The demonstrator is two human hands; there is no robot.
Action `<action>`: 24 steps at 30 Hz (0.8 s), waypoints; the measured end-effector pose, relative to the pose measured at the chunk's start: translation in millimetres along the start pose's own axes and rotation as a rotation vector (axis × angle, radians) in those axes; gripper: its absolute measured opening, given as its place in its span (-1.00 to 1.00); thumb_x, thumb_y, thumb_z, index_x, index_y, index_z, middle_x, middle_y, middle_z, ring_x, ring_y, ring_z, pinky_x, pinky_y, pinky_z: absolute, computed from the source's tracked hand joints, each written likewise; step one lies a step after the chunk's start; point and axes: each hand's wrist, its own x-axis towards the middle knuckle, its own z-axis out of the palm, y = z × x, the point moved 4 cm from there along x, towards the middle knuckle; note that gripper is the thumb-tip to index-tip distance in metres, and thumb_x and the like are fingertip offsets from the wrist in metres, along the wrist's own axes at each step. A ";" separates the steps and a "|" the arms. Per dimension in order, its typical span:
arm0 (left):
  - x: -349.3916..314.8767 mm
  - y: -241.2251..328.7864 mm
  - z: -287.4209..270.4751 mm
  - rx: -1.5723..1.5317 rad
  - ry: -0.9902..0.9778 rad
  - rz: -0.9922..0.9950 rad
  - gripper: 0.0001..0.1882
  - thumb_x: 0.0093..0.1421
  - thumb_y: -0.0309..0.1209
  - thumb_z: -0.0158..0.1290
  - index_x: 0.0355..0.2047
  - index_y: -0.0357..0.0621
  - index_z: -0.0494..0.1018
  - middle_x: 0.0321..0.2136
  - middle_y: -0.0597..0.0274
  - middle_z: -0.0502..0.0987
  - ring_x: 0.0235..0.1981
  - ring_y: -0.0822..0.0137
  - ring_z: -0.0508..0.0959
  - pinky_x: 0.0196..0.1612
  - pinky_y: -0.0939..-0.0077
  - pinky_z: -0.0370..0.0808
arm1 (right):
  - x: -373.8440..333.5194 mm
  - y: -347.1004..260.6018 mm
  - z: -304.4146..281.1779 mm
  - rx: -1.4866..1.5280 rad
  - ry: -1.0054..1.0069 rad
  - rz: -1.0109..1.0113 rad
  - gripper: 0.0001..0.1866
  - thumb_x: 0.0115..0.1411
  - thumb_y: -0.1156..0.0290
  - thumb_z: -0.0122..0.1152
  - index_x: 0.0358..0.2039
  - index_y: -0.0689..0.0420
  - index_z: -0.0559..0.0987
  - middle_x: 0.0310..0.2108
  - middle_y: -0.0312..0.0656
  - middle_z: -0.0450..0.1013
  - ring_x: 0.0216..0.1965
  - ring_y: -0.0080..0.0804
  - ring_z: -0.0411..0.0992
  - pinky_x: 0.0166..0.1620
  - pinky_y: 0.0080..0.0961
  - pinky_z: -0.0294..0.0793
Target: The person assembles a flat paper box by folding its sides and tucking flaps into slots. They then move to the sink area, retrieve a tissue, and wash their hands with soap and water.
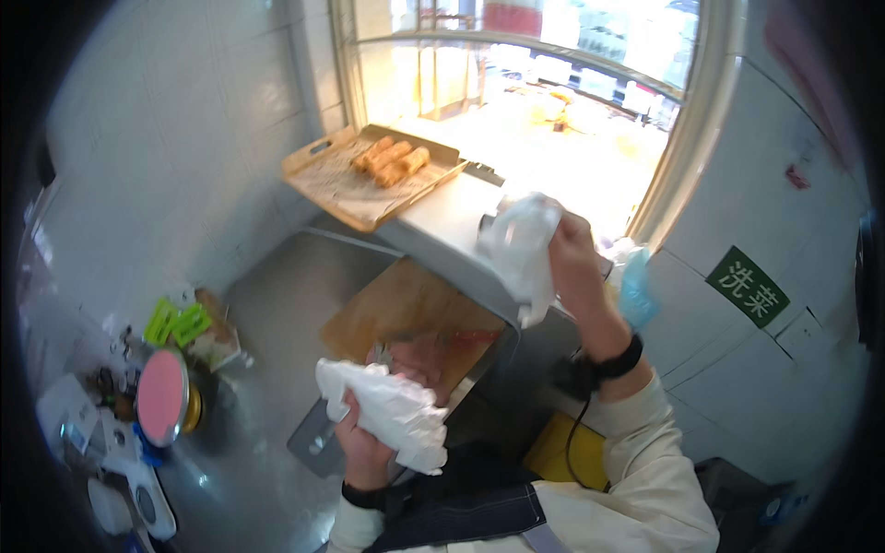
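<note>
Left hand [363, 446], seven o'clock, grasps a white bundle [392, 412]. Right hand [573, 256], three o'clock, pinches thin plastic [522, 247]. Best keep both off the cutting board [387, 304].

Over my remote feed, I see the cutting board [392, 300] in warm brown on a grey counter [267, 295]. Just nearer than the board, the bundle [392, 415] is white; to its right and beyond, I get a cloudy, see-through white on the plastic bag [523, 241]. Past the board, golden-brown rolls [392, 162] lie on pale, grey-printed paper [334, 175] in a tan tray [367, 224]. Left of the board, I pick out lime-green clips [175, 323] and a pink disc [161, 396].
</note>
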 end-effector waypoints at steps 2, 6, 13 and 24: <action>4.3 -13.7 -6.2 0.041 0.031 -0.065 -0.49 0.25 -0.05 -0.17 0.04 -0.18 0.32 -0.15 -0.05 0.50 -0.17 -0.05 0.52 -0.06 0.06 0.46 | -43.7 13.7 20.7 0.031 -0.230 0.235 -0.69 0.34 0.31 -0.04 -0.25 0.27 0.59 -0.42 -0.38 0.47 -0.39 -0.75 0.31 -0.36 -0.70 0.35; 0.5 -6.3 5.6 0.143 -0.116 -0.002 -0.63 0.18 -0.11 -0.11 -0.19 -0.12 0.39 -0.39 0.14 0.48 -0.48 0.25 0.42 -0.41 0.47 0.36 | -87.5 34.4 51.3 0.230 -0.336 0.324 -0.75 0.30 0.35 0.07 -0.30 0.29 0.58 -0.40 -0.37 0.47 -0.39 -0.74 0.33 -0.32 -0.72 0.35; -3.3 -4.1 35.6 0.229 -0.214 0.011 -0.68 0.27 -0.28 -0.03 -0.04 -0.17 0.35 -0.21 0.09 0.49 -0.30 0.25 0.56 -0.29 0.44 0.52 | -115.7 46.9 77.5 0.477 -0.282 0.449 -0.85 0.26 0.41 0.12 -0.30 0.24 0.55 -0.40 -0.38 0.48 -0.39 -0.73 0.35 -0.33 -0.75 0.32; 5.8 -1.6 -16.4 0.517 0.154 0.182 -0.82 0.23 -0.40 0.04 -0.18 -0.15 0.41 -0.30 0.29 0.48 -0.29 0.45 0.51 -0.25 0.56 0.48 | -140.6 51.6 95.0 -0.018 -0.607 0.453 -0.82 0.27 0.37 0.10 -0.31 0.24 0.53 -0.46 -0.37 0.41 -0.40 -0.71 0.31 -0.34 -0.71 0.33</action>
